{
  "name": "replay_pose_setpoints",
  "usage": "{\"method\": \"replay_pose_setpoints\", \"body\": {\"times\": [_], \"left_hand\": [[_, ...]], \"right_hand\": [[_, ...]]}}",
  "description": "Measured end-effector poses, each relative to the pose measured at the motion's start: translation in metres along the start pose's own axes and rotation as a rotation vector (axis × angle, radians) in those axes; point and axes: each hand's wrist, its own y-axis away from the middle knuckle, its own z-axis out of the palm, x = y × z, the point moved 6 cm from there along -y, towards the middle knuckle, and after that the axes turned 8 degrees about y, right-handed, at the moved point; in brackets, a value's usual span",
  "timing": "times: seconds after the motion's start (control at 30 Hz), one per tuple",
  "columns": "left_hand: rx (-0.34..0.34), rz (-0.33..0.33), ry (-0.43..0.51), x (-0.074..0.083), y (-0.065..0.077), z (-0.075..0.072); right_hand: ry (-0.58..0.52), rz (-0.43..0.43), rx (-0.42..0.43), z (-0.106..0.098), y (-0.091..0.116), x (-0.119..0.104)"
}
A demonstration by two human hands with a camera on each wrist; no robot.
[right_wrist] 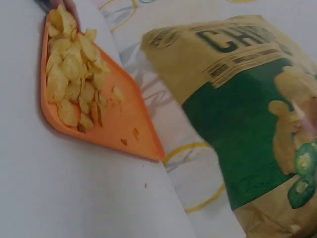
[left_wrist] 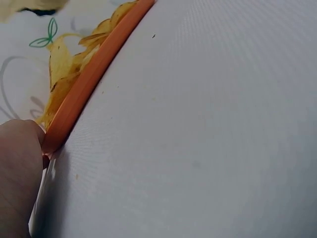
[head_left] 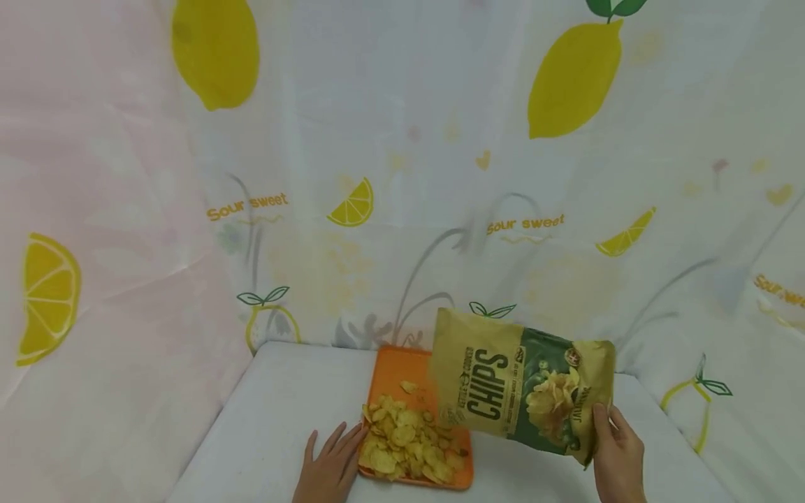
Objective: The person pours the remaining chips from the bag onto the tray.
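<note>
My right hand [head_left: 619, 454] grips a tan and green chip bag [head_left: 481, 381] by its right end, thumb on the printed front. The bag hangs tilted above the right side of an orange tray [head_left: 399, 367], hiding part of it. A heap of potato chips [head_left: 402, 433] covers the near part of the tray. With fingers extended, my left hand [head_left: 330, 464] touches the tray's left edge. In the left wrist view, that hand [left_wrist: 20, 163] is right at the end of the tray's rim [left_wrist: 94, 74]. The bag's opening does not show in the right wrist view.
The tray lies on a white table [head_left: 302, 391]. Behind and beside the table hangs a pale curtain [head_left: 390, 161] printed with lemons. Small crumbs [right_wrist: 145, 186] are scattered on the table next to the tray, and a few chip bits [right_wrist: 124, 142] lie in its far part.
</note>
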Motion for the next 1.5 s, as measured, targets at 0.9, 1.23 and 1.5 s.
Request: {"method": "replay_pose_setpoints", "body": {"times": [0.9,1.23,1.5], "left_hand": [[-0.002,-0.007,-0.02,0.002,0.001,-0.002],[0.011,0.0,-0.018,0.001,0.001,-0.002],[0.006,0.008,-0.006,0.001,0.001,-0.001]], "right_hand": [[0.081,0.002,0.006,0.004,0.007,-0.012],[0.043,-0.1,0.044,0.002,0.001,-0.005],[-0.069,-0.005,0.082,0.0,0.004,-0.014]]}}
